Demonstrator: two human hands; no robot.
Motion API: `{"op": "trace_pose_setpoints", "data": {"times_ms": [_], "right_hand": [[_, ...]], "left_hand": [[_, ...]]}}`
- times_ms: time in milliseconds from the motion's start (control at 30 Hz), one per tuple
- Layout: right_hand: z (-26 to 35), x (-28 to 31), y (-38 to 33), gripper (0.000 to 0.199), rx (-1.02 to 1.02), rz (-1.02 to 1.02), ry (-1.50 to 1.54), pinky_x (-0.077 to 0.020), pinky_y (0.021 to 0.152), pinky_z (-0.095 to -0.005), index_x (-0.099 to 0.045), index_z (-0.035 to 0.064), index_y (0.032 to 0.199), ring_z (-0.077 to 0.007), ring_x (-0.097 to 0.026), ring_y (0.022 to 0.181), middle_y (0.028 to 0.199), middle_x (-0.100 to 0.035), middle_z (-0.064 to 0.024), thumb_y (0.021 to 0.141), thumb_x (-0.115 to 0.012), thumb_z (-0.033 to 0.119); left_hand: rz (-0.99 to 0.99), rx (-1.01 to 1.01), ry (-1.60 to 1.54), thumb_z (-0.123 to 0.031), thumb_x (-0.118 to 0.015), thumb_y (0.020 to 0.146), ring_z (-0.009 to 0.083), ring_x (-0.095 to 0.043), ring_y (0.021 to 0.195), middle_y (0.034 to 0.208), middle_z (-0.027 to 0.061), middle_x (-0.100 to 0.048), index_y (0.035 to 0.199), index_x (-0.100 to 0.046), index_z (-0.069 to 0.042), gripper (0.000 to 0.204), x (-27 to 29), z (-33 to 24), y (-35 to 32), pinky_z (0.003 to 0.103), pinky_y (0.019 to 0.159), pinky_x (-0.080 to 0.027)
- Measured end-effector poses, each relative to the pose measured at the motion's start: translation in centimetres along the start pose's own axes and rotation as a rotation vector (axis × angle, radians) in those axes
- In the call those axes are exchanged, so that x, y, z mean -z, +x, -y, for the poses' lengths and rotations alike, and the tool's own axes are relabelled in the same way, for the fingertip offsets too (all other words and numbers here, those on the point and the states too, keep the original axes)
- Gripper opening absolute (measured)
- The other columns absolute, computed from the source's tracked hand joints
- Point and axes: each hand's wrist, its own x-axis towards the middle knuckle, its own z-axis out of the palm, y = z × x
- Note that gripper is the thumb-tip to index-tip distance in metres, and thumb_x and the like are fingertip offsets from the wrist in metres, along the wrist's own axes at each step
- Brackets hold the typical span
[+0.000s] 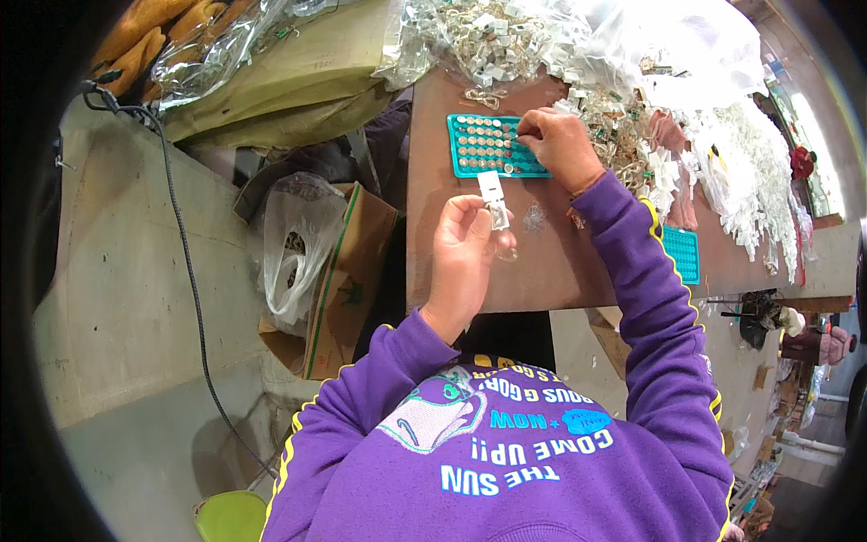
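Note:
My left hand (459, 257) is closed in a pinch on a small white flat piece (490, 187), which stands up from between the thumb and fingers. The exact kind of this piece is too small to make out. A teal tray (454, 155) lies just beyond, with rows of small round silvery discs (483, 141) in its left part. Over the right part of that tray is my right hand (562, 149), its thumb and fingertips pressed together. Whatever those fingertips hold, if anything, is hidden.
A heap of small white parts and wires (506, 41) covers the brown table's (560, 262) far side. More white pieces (736, 181) pile up at right, near a second teal tray (682, 255). Left of the table stands a cardboard box (348, 285) with a plastic bag (298, 244).

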Motion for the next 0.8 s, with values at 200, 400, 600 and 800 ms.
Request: {"op": "trace_pose_setpoints", "data": {"times_ms": [200, 400, 600, 800], "right_hand": [[6.3, 5.3, -5.9, 0.010, -0.023, 0.012, 0.423, -0.0511, 0.063, -0.0299, -0.068, 0.0028, 0.083, -0.0216, -0.063, 0.068, 0.076, -0.064, -0.0092, 0.074, -0.071, 0.005], [9.4, 4.2, -8.3, 0.011, 0.114, -0.158, 0.267, -0.0508, 0.058, -0.0327, -0.065, 0.0052, 0.084, -0.0240, -0.062, 0.064, 0.077, -0.060, -0.0083, 0.075, -0.070, 0.004], [9.3, 4.4, -8.0, 0.011, 0.143, -0.100, 0.235, -0.0505, 0.058, -0.0362, -0.061, 0.0049, 0.081, -0.0281, -0.062, 0.069, 0.078, -0.059, -0.0087, 0.074, -0.070, 0.006], [9.5, 5.3, -8.2, 0.012, 0.151, 0.010, 0.227, -0.0512, 0.060, -0.0363, -0.064, 0.0045, 0.083, -0.0284, -0.063, 0.069, 0.078, -0.060, -0.0095, 0.073, -0.071, 0.006]], "left_hand": [[-0.022, -0.001, 0.052, -0.012, -0.056, 0.097, 0.0161, -0.064, 0.082, 0.098, 0.0089, -0.063, 0.107, -0.052, -0.003, 0.014, -0.4, -0.2, 0.2, 0.031, 0.077, -0.054], [0.024, -0.006, 0.075, -0.010, -0.059, 0.095, 0.0150, -0.065, 0.084, 0.098, 0.0071, -0.064, 0.105, -0.054, -0.003, 0.013, -0.3, 0.0, 0.1, 0.030, 0.076, -0.055], [0.030, -0.007, 0.070, -0.009, -0.058, 0.095, 0.0139, -0.064, 0.085, 0.098, 0.0075, -0.064, 0.103, -0.056, -0.002, 0.011, 0.0, -0.1, 0.2, 0.031, 0.077, -0.056], [0.026, -0.002, 0.066, -0.009, -0.058, 0.096, 0.0140, -0.064, 0.083, 0.098, 0.0081, -0.065, 0.103, -0.056, -0.002, 0.010, -0.2, -0.1, 0.1, 0.031, 0.076, -0.056]]}}
